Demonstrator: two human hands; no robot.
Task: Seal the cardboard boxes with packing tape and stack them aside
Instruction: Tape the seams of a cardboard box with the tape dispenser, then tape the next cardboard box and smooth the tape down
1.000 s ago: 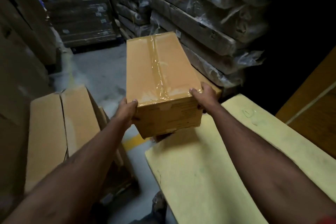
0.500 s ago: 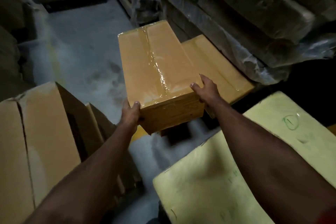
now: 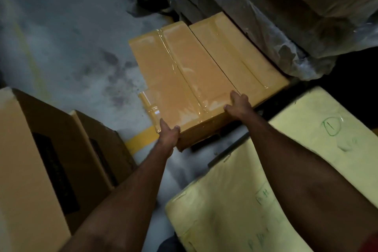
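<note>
A long taped cardboard box (image 3: 173,80) lies low over the floor, side by side with a second sealed box (image 3: 241,55) on its right. Clear tape runs down the middle of its top. My left hand (image 3: 168,135) grips its near left corner, thumb on top. My right hand (image 3: 238,104) grips the near right corner, fingers on the top edge. A loose strip of tape (image 3: 150,106) sticks out at the box's left side.
Unsealed cardboard boxes (image 3: 30,159) stand at the left. A pale yellow sheet (image 3: 276,180) with green marks covers the surface at the lower right. Plastic-wrapped pallets (image 3: 266,6) rise behind the boxes. The grey floor (image 3: 71,47) has a yellow line.
Both hands have carried the taped box forward and down until it sits beside the second sealed box. The view has tilted further down.
</note>
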